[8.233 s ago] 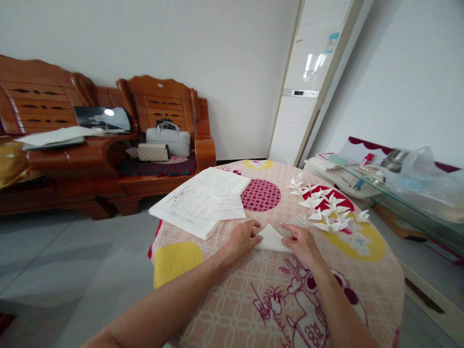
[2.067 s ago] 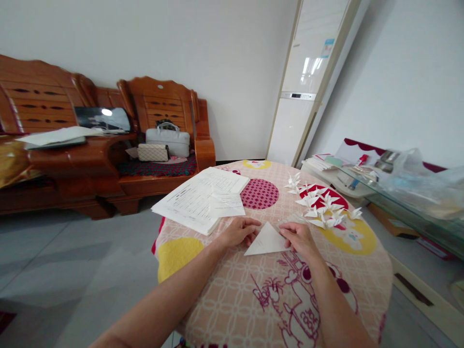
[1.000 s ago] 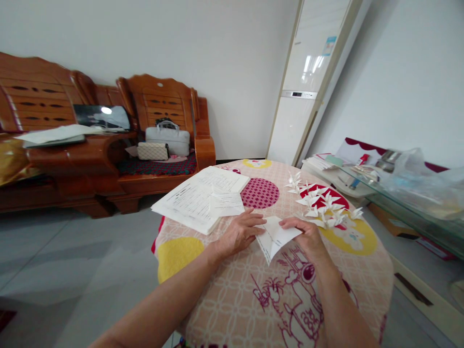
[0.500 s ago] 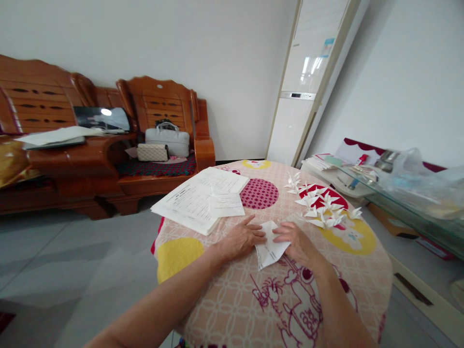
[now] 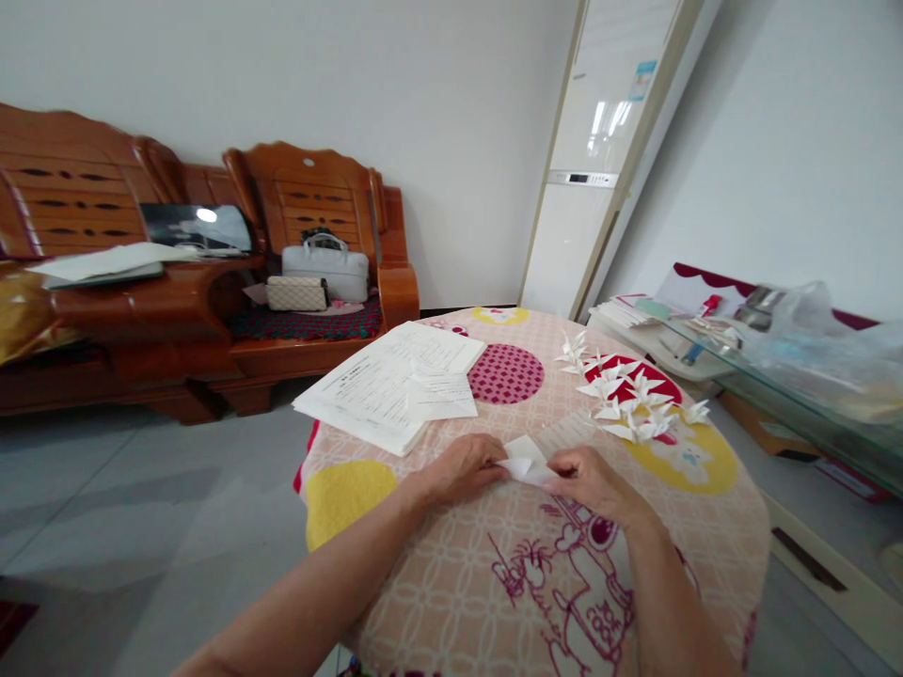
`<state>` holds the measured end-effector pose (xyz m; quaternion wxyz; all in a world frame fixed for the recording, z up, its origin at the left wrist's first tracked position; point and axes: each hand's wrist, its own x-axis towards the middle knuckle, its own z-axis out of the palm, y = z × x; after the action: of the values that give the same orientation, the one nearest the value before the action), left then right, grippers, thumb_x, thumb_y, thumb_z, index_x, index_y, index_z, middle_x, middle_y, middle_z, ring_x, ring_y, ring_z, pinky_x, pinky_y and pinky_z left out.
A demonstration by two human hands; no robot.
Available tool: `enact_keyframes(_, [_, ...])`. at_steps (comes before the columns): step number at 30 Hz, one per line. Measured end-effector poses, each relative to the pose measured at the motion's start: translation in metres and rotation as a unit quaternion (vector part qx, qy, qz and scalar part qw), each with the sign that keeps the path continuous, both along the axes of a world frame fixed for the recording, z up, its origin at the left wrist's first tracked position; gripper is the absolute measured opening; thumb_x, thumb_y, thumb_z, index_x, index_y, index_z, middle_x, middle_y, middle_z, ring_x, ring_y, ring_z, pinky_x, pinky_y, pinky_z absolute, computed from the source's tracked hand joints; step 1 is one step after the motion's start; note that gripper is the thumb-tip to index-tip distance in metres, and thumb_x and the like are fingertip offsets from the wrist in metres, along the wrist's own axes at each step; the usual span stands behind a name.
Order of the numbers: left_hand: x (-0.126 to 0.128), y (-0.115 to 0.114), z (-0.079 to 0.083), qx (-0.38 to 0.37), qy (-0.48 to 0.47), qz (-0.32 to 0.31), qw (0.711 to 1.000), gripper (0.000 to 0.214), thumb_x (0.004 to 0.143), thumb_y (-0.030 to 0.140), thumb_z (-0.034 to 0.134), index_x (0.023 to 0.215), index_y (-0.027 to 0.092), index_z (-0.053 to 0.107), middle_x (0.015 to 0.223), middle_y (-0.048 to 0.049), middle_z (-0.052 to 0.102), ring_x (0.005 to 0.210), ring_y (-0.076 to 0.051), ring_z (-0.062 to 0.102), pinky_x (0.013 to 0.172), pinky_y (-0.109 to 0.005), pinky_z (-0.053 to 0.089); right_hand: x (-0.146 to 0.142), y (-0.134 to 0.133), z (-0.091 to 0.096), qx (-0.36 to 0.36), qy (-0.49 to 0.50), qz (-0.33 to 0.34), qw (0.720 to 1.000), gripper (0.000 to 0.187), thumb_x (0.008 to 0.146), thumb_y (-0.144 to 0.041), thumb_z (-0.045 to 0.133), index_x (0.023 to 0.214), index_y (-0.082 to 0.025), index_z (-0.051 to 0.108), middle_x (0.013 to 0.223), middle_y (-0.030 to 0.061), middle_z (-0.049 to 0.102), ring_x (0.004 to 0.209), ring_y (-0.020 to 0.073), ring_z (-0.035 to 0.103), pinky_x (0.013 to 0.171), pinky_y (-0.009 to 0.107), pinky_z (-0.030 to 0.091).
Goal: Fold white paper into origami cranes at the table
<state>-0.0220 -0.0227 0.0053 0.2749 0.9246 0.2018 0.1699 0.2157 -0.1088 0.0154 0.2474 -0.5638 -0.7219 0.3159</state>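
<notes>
A small white sheet of paper (image 5: 526, 453), partly folded, lies between my two hands over the table. My left hand (image 5: 471, 465) pinches its left edge, fingers closed. At its right edge my right hand (image 5: 589, 484) grips the paper with curled fingers. The near side of the paper is lifted and folded over, with a loose flap toward the left. Just behind my right hand lies a clear, see-through piece (image 5: 568, 431) whose kind I cannot make out. Several folded white paper cranes (image 5: 639, 385) stand grouped beyond it, to the right.
A stack of printed sheets (image 5: 367, 385) with a smaller paper piece (image 5: 443, 395) on top lies at the table's left. A patterned cloth (image 5: 437, 574) covers the round table. To the right is a glass shelf (image 5: 762, 381) with plastic bags; a wooden chair (image 5: 317, 197) stands behind.
The paper lay flatter with a point toward me; its near part is now folded up. Both hands have moved from flat, spread fingers to pinching its edges.
</notes>
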Motion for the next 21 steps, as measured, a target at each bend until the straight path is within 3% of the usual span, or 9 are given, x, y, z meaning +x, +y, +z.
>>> enact_keyframes(3, [0.001, 0.003, -0.002, -0.028, 0.019, 0.047, 0.998, 0.020, 0.085, 0.027, 0.056, 0.070, 0.014, 0.061, 0.072, -0.0002, 0.061, 0.069, -0.012, 0.054, 0.061, -0.022, 0.035, 0.005, 0.003, -0.010, -0.028, 0.011, -0.026, 0.999, 0.036, 0.081, -0.036, 0.058, 0.053, -0.016, 0.048, 0.051, -0.0065, 0.034, 0.050, 0.0079, 0.033, 0.048, 0.023, 0.019])
enact_keyframes(7, [0.002, 0.006, -0.002, -0.060, 0.016, 0.077, 0.995, 0.025, 0.085, 0.027, 0.052, 0.064, 0.014, 0.058, 0.061, 0.0034, 0.050, 0.059, -0.010, 0.044, 0.054, -0.023, 0.026, 0.007, 0.004, -0.013, -0.056, 0.023, -0.050, 0.997, 0.035, 0.082, -0.038, 0.053, 0.056, -0.018, 0.043, 0.053, -0.0064, 0.030, 0.051, 0.0078, 0.030, 0.047, 0.022, 0.018])
enact_keyframes(11, [0.007, 0.005, -0.003, -0.084, -0.003, 0.125, 0.989, 0.017, 0.082, 0.022, 0.051, 0.083, 0.015, 0.067, 0.066, 0.0030, 0.056, 0.062, -0.011, 0.048, 0.056, -0.023, 0.030, 0.003, 0.005, -0.011, -0.072, 0.014, -0.100, 0.992, 0.030, 0.080, -0.036, 0.052, 0.056, -0.018, 0.045, 0.051, -0.0063, 0.032, 0.049, 0.0087, 0.031, 0.046, 0.022, 0.020])
enact_keyframes(14, [0.013, 0.005, -0.008, -0.095, -0.010, 0.181, 0.979, 0.029, 0.077, 0.018, 0.054, 0.104, 0.017, 0.066, 0.071, 0.0017, 0.062, 0.066, -0.013, 0.054, 0.060, -0.023, 0.036, -0.002, 0.006, -0.012, -0.063, -0.013, -0.140, 0.988, 0.027, 0.076, -0.033, 0.053, 0.054, -0.019, 0.047, 0.049, -0.0056, 0.035, 0.048, 0.0095, 0.033, 0.046, 0.023, 0.021])
enact_keyframes(21, [0.019, 0.002, -0.014, -0.067, -0.006, 0.236, 0.969, 0.036, 0.074, 0.017, 0.058, 0.109, 0.017, 0.064, 0.076, 0.0001, 0.067, 0.070, -0.014, 0.060, 0.064, -0.024, 0.042, -0.012, 0.011, -0.015, -0.055, -0.093, -0.209, 0.972, 0.024, 0.071, -0.028, 0.059, 0.050, -0.017, 0.056, 0.045, -0.0045, 0.040, 0.046, 0.0095, 0.038, 0.046, 0.023, 0.022])
